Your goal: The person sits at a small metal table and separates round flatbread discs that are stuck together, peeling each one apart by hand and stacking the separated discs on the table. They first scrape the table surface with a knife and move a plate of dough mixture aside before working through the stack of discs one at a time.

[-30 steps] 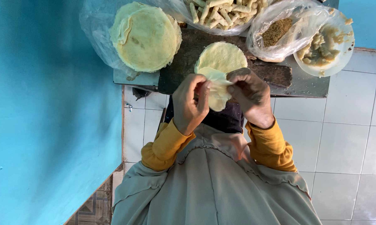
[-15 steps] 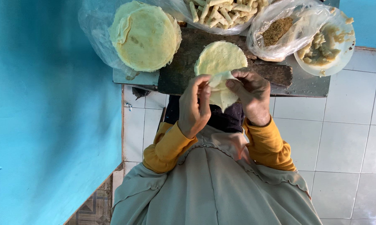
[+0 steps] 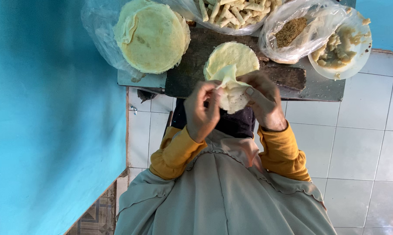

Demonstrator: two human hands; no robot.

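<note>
Mid-fold at frame centre: left hand (image 3: pixel 201 109) and right hand (image 3: pixel 262 101) both pinching one thin wrapper (image 3: pixel 232 90), seemingly half folded; flat wrapper (image 3: pixel 231 56) and stack (image 3: pixel 155 37) on tabletop (image 3: pixel 318 87) untouched.

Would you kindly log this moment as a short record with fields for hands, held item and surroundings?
Left hand: left hand grips the folded wrapper from its side.
Right hand: right hand pinches the same wrapper, fingers on its edge.
Held item: pale round wrapper, partly folded, lifted above the board.
Board: dark cutting board with one flat wrapper lying on it.
Beside it: stack of wrappers on clear plastic; bag of finished rolls; bag of brown filling; white plate.
</note>
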